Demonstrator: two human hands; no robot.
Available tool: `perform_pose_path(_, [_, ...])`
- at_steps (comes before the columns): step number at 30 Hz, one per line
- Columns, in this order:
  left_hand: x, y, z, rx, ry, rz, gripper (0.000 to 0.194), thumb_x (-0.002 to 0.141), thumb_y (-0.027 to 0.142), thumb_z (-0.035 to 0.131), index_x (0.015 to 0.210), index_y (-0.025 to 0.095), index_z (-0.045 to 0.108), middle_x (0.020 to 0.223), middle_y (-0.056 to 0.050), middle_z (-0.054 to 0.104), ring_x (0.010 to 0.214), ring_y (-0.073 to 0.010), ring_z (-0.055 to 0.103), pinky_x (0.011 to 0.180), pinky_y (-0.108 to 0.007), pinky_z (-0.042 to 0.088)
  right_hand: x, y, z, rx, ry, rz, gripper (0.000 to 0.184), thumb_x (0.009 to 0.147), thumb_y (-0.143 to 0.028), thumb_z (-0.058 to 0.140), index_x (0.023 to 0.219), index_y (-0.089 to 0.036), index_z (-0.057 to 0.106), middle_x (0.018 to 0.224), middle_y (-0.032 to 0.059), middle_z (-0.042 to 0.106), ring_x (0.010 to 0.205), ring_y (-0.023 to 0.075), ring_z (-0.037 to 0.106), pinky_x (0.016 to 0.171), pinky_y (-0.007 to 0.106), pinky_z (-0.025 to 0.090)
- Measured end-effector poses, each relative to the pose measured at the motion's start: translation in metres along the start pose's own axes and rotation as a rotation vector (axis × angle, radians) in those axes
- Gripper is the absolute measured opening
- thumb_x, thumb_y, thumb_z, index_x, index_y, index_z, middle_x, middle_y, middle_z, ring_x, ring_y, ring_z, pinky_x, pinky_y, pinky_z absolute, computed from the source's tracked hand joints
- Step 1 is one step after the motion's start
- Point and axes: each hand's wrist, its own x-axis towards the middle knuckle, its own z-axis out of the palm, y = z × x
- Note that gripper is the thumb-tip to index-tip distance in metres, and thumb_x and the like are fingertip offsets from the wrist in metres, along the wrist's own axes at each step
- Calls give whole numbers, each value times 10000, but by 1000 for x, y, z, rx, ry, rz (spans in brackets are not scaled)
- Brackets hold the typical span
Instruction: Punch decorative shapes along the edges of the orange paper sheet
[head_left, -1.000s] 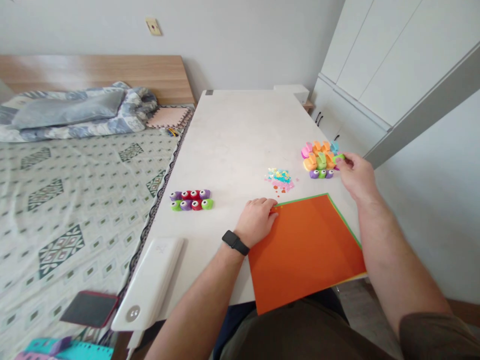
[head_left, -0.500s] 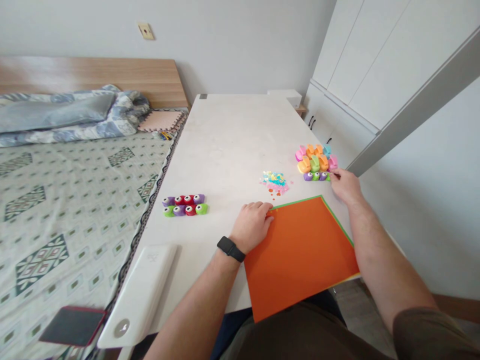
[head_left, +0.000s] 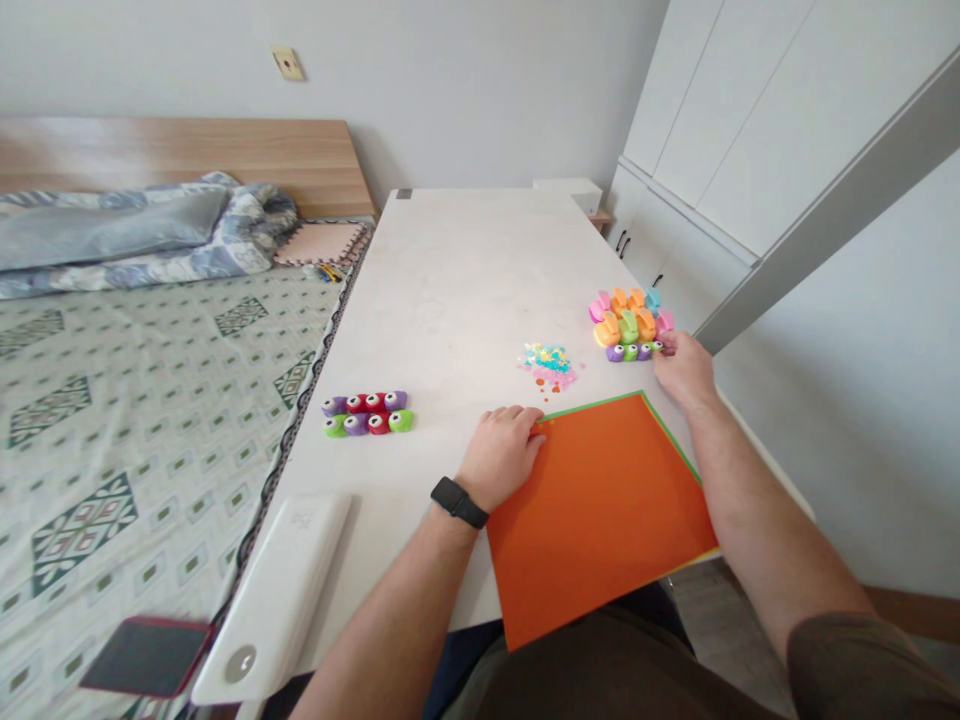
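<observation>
My left hand, with a black watch at the wrist, is closed at the upper left corner of a stack of coloured paper. Orange is on top, with green and yellow edges showing beneath. The stack overhangs the table's near edge. My right hand pinches the right end of a short row of purple and green one-eyed craft punches; its fingers partly cover the end one, which looks green. Just behind that row stand pink, orange, green and blue craft punches with raised levers.
Small paper cutouts lie in a pile beyond the paper. Two rows of purple, red and green one-eyed punches stand on the left of the white table. A long white device lies near the left edge, beside a bed.
My right hand has shifted slightly left and inward at the end of the one-eyed row. My left hand stays on the paper corner. The camera view has moved a little.
</observation>
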Motion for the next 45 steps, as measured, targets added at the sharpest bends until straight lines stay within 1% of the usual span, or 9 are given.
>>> perform_pose_path(4, [0, 1, 0, 0, -9, -7, 233, 971, 256, 602, 1195, 216, 651, 1113, -84, 730, 1053, -250, 678, 970, -401, 509, -4, -5, -3, 4, 8, -57, 425, 769, -247, 690, 1186, -167, 684, 1161, 169, 710, 956, 298, 652, 934, 478, 508])
perform_pose_path(8, [-1, 1, -1, 0, -6, -9, 237, 971, 255, 599, 1198, 213, 652, 1109, -85, 731, 1048, -251, 678, 968, -405, 512, -5, -8, -3, 15, -13, -81, 412, 792, -315, 718, 1174, -166, 683, 1119, 192, 688, 975, 327, 617, 941, 517, 482])
perform_pose_path(18, [-3, 1, -2, -7, -8, -7, 236, 972, 259, 600, 1195, 208, 656, 1105, -80, 731, 1048, -253, 676, 969, -407, 512, -5, -5, 1, -43, -3, -58, 448, 800, -322, 694, 1222, -173, 682, 1164, 165, 689, 1005, 321, 645, 953, 502, 508])
perform_pose_path(26, [-2, 3, -4, 1, -20, -11, 239, 975, 262, 604, 1201, 202, 654, 1115, -82, 731, 1047, -254, 677, 973, -406, 509, -11, -16, -6, -31, 14, -103, 479, 763, -351, 746, 1204, -178, 676, 1151, 188, 669, 1048, 351, 595, 975, 527, 471])
perform_pose_path(29, [-2, 3, -4, 3, -19, -9, 244, 975, 260, 606, 1207, 203, 653, 1115, -80, 728, 1047, -252, 675, 969, -403, 507, -11, -19, -4, -40, 1, -106, 516, 726, -373, 772, 1192, -177, 668, 1182, 184, 664, 1100, 358, 583, 1008, 528, 458])
perform_pose_path(32, [-3, 2, -4, 7, -15, -9, 247, 972, 261, 612, 1208, 200, 652, 1112, -81, 726, 1049, -254, 672, 963, -401, 506, -9, -18, 1, -53, 3, -99, 540, 733, -396, 759, 1205, -153, 659, 1216, 202, 652, 1134, 359, 577, 1034, 522, 446])
perform_pose_path(38, [-4, 0, -1, 6, 0, -1, 241, 970, 264, 618, 1202, 206, 649, 1108, -79, 725, 1040, -253, 672, 956, -403, 505, -6, -11, 4, -47, 14, -92, 526, 724, -378, 748, 1195, -166, 650, 1160, 175, 661, 1092, 347, 584, 1005, 545, 458])
perform_pose_path(41, [-3, 0, -1, 5, 1, 5, 241, 970, 263, 616, 1201, 201, 650, 1102, -82, 726, 1036, -255, 674, 957, -405, 507, -9, -9, 2, -37, 64, -100, 487, 738, -354, 736, 1180, -169, 650, 1124, 159, 669, 1042, 325, 592, 980, 525, 475])
perform_pose_path(45, [-3, 1, -1, -3, 4, 3, 242, 966, 263, 622, 1197, 200, 655, 1104, -84, 728, 1049, -257, 677, 964, -404, 508, -15, -16, -7, -12, 210, -105, 460, 780, -314, 705, 1209, -162, 632, 1149, 158, 669, 993, 293, 604, 965, 492, 489])
